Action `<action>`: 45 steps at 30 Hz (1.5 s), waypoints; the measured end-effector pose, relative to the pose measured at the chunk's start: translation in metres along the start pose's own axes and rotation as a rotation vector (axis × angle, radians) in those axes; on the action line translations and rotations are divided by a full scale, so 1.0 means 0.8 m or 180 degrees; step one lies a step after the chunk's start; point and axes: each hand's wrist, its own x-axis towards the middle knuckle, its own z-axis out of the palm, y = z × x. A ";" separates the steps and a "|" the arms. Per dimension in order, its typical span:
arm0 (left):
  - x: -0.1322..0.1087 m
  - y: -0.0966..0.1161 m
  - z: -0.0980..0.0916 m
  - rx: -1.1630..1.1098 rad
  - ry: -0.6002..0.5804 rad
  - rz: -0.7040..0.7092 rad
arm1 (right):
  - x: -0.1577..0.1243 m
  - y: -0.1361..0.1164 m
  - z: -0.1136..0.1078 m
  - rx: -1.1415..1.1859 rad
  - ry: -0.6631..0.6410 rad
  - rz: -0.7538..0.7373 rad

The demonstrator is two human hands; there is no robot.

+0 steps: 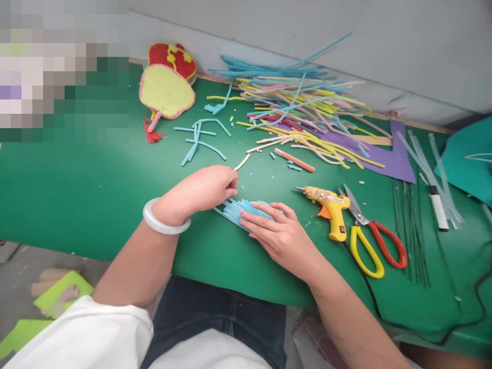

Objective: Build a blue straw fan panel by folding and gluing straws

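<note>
Blue pipe cleaners [232, 209] lie side by side at the front of the green table, forming a flat fan-like piece. My right hand [282, 230] rests over its right part, fingers stretched out and lying flat on it. At the upper left end of this piece is my left hand [211, 189], fingers pinched together and a white bangle on the wrist. What the pinch holds, if anything, is hidden. A cream pipe cleaner [242, 162] shows just beyond the left knuckles; whether it touches the hand I cannot tell.
A yellow glue gun [332, 207] and scissors [361, 220] lie right of my hands. Loose coloured pipe cleaners [292, 97] are heaped at the back, over purple sheet [403, 154]. A yellow-green fan [167, 92] lies back left. Thin green wires [411, 230] lie right.
</note>
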 end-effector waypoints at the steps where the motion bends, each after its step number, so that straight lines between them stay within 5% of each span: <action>1: -0.002 0.000 -0.002 0.0049 -0.0110 -0.0027 | 0.000 0.000 0.002 -0.0010 -0.0023 -0.0007; 8: -0.014 0.006 -0.006 0.0492 -0.0757 -0.0088 | 0.000 0.001 0.007 -0.0028 -0.0070 0.0052; 29: -0.014 0.008 -0.003 0.0778 -0.0759 -0.0021 | 0.002 0.001 0.005 0.0070 0.0044 0.0099; 32: -0.020 0.010 -0.015 0.0417 -0.0471 -0.0054 | -0.001 0.007 -0.006 0.0013 0.0406 0.0297; 35: -0.037 0.018 -0.018 0.0163 0.0453 -0.0080 | -0.013 0.006 -0.019 -0.0216 0.0774 0.0635; 39: -0.074 0.045 0.016 0.0153 0.1491 0.0037 | -0.040 -0.016 -0.020 -0.0543 0.0650 0.0835; 45: -0.109 0.082 0.100 0.0579 0.1061 0.0045 | -0.063 -0.050 0.014 -0.0722 0.0223 0.0920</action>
